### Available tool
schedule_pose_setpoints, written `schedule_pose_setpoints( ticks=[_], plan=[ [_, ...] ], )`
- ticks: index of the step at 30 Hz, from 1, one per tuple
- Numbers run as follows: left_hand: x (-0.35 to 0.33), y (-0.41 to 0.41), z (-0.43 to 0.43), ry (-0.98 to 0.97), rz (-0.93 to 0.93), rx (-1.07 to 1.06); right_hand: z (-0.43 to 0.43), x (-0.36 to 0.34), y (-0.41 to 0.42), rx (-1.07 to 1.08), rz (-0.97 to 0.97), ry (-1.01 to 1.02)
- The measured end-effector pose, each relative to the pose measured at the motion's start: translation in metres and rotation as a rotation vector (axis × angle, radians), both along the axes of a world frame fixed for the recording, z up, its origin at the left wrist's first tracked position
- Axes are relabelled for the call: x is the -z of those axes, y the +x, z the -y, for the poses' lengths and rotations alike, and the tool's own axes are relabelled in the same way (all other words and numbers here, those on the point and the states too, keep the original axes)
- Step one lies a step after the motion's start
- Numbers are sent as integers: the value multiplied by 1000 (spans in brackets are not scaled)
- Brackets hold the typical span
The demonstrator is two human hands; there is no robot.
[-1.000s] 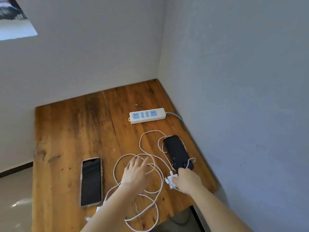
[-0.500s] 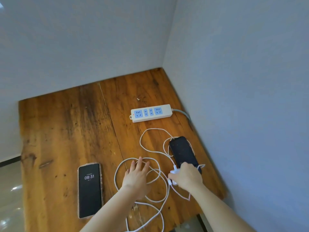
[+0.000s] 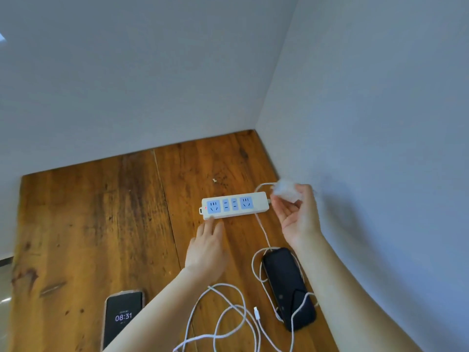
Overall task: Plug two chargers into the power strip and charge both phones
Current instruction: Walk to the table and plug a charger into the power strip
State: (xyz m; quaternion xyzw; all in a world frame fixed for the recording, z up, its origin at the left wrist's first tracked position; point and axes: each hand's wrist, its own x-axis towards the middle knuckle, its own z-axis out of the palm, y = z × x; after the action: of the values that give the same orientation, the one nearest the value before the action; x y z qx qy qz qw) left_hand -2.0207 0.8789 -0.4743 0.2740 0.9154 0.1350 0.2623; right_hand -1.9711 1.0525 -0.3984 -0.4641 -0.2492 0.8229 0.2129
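Right hand (image 3: 297, 214) fingers clamp blurred white charger (image 3: 285, 191) beside white power strip (image 3: 234, 205); left hand (image 3: 206, 247) (fingers apart) braces it; strip may slide.

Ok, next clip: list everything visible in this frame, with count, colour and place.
power strip: one, white with blue sockets, on the table near the right wall, nothing plugged in
charger plug: one, white, blurred, held above the strip's right end
cables: white, count unclear, looped on the table's near side and around the dark phone
loose connector: one, white, lying between the phones
dark phone: one, black, screen off, by the right wall
lit phone: one, screen reading 08:31, near left
table: one, brown wood, in the wall corner
left hand: fingertips at the strip's near edge
right hand: gripping the plug
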Motion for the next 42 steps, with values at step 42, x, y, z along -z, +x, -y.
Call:
schedule_pose_setpoints(
  ticks=[42],
  plan=[
    [19, -55, -36, -191, -8, 178, -19, 66, -88, -1081, 974, 1186]
  ],
)
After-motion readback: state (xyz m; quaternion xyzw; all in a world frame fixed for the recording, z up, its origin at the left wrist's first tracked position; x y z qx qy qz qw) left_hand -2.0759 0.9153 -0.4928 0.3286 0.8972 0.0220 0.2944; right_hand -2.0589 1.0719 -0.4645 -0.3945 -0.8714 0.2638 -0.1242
